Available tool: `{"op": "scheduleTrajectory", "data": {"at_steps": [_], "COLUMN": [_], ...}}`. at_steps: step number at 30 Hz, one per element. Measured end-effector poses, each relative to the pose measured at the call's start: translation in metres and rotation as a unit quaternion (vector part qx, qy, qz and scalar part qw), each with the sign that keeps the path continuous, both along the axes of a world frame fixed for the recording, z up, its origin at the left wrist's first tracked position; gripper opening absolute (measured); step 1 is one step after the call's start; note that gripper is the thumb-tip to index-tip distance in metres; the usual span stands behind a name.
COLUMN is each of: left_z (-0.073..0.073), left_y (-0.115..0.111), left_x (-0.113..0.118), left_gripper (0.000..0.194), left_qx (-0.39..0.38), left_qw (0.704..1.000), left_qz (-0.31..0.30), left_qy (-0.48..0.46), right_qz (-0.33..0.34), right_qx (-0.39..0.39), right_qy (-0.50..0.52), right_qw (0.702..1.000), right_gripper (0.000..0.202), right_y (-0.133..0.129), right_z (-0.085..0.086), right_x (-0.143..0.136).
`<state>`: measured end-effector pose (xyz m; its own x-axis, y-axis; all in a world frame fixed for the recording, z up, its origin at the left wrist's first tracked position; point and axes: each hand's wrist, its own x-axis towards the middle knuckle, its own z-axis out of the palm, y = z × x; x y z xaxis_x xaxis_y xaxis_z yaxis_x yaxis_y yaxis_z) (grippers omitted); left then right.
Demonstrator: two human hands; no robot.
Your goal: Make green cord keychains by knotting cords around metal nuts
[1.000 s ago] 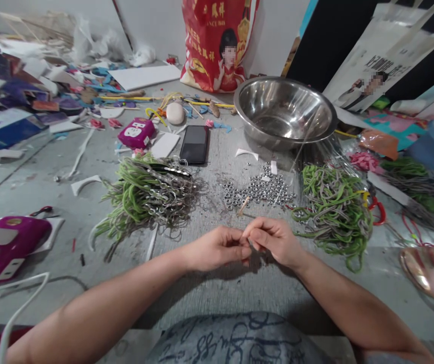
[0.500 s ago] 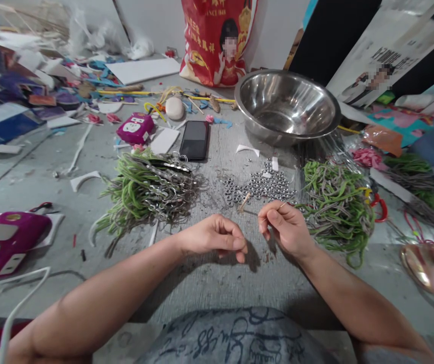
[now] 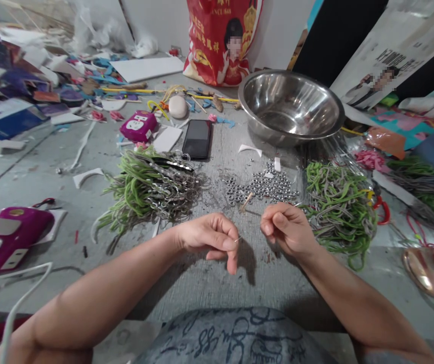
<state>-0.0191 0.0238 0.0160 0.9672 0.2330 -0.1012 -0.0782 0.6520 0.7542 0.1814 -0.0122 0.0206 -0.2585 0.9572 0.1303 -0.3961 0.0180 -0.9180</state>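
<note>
My left hand (image 3: pixel 211 238) hovers over the grey work surface, thumb and forefinger pinched together. A thin, pale, wire-like piece (image 3: pixel 239 239) sticks out from its fingertips. Just to the right, my right hand (image 3: pixel 289 226) is closed, thumb pressed to curled fingers; a short fine line shows behind its knuckles, but what the fingers hold is too small to name. Small silver rings (image 3: pixel 264 184) lie scattered beyond the hands, near a short wooden stick (image 3: pixel 246 202). Green and grey cord bundles with metal chains (image 3: pixel 152 189) lie left, and a green and grey cord heap (image 3: pixel 340 210) lies right.
A steel basin (image 3: pixel 293 131) stands behind the rings, with a black phone (image 3: pixel 197 139) and small purple box (image 3: pixel 139 126) to its left. A purple device (image 3: pixel 15 237) with a white cable sits at left. Scraps cover the far left; a red bag (image 3: pixel 217 45) stands behind.
My left hand has shifted slightly left, and a thin pale piece now shows at its fingertips. My right hand has turned and closed more. The whole view has moved slightly.
</note>
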Motion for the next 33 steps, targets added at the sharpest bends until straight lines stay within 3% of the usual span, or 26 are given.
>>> {"op": "scheduleTrajectory", "data": {"at_steps": [5, 10, 13, 17, 23, 26, 30, 33], "left_z": [-0.005, -0.01, -0.011, -0.008, -0.005, -0.007, -0.01, -0.011], "left_y": [0.001, 0.001, 0.002, 0.003, 0.0, -0.004, -0.006, -0.004], "left_x": [-0.001, 0.002, 0.005, 0.007, 0.011, 0.016, 0.019, 0.018], "left_gripper": [0.02, 0.015, 0.016, 0.021, 0.029, 0.037, 0.035, 0.026], "left_qx": [-0.026, -0.047, -0.056, -0.054, -0.037, 0.017, 0.114, 0.177], "left_qw": [0.996, 0.979, 0.964, 0.952, 0.94, 0.927, 0.917, 0.91], "left_qz": [0.051, 0.177, 0.249, 0.299, 0.335, 0.352, 0.329, 0.304], "left_qy": [-0.072, -0.09, -0.07, -0.039, 0.055, 0.129, 0.196, 0.221], "right_qz": [-0.001, -0.081, -0.128, -0.119, -0.098, -0.11, -0.102, -0.101], "right_qx": [0.011, 0.127, 0.261, 0.408, 0.458, 0.482, 0.493, 0.452], "right_qy": [-0.009, -0.132, -0.263, -0.381, -0.446, -0.46, -0.446, -0.416], "right_qw": [1.0, 0.98, 0.92, 0.821, 0.763, 0.738, 0.74, 0.783], "right_gripper": [0.011, 0.016, 0.032, 0.05, 0.054, 0.046, 0.029, 0.019], "right_y": [0.002, 0.004, 0.005, 0.003, -0.001, -0.002, -0.005, -0.007], "right_z": [-0.002, -0.014, -0.021, -0.028, -0.031, -0.029, -0.023, -0.014], "right_x": [0.001, 0.0, 0.0, -0.001, -0.006, -0.009, -0.01, -0.007]}}
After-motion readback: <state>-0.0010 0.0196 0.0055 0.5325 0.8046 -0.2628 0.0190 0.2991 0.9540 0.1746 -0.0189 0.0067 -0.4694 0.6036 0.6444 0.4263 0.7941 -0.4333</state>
